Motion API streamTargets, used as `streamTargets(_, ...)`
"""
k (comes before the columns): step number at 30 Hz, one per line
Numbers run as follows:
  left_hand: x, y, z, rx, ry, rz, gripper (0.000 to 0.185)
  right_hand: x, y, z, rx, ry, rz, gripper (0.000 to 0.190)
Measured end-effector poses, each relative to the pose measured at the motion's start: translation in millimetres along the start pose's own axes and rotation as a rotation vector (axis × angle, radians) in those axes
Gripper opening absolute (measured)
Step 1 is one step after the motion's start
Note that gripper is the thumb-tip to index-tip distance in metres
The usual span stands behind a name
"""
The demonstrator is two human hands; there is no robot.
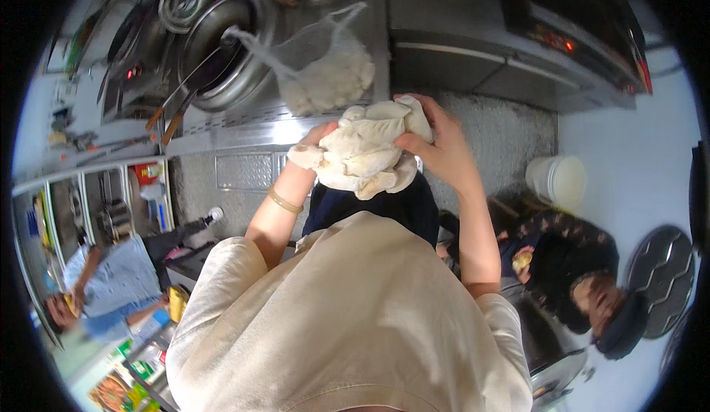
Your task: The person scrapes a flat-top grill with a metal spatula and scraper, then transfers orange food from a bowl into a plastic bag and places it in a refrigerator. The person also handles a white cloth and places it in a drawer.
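Note:
A clump of pale frozen dumplings [366, 148] is held up in front of my body, between both hands. My left hand [319, 137] grips the clump's left side, its fingers mostly hidden behind it; a bangle sits on that wrist. On the right, my right hand [435, 137] has its thumb on the front of the clump and its fingers round the upper edge. Just beyond the clump, a clear plastic bag [333, 73] of more dumplings lies on the steel worktop [266, 129].
Left of the bag stands a large steel bowl [244, 87] with wooden-handled tools, beside a round metal lid [190, 1]. A white bucket [554, 182] is on the floor at right. One person [111, 290] is at the left, another [566, 268] at the right.

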State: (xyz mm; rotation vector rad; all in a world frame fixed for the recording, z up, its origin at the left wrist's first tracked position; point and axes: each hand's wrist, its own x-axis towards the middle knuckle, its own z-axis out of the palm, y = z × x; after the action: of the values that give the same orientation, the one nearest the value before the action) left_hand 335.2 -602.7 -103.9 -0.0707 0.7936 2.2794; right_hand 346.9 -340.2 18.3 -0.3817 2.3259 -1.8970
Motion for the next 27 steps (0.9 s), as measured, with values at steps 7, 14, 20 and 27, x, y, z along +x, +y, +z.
streamTargets(7,-50.8,88.5,45.6,-0.600,-0.233,0.054,0.084,66.5,-11.2,88.0,0.185,-0.010,0.003,0.054)
streamTargets(14,-83.3,129.6,24.8,-0.305,0.134,0.203,0.085,119.7,-45.3,139.2,-0.573,0.183,-0.438,0.059)
streamTargets(20,-71.4,162.3,24.8,-0.447,0.052,0.137,0.061,125.1,-42.2,166.3,-0.940,0.019,-0.612,0.060)
streamTargets(27,-61.0,168.9,33.5,-0.290,0.247,0.449,0.055,117.9,-48.3,171.9,-0.743,0.036,-0.625,0.072)
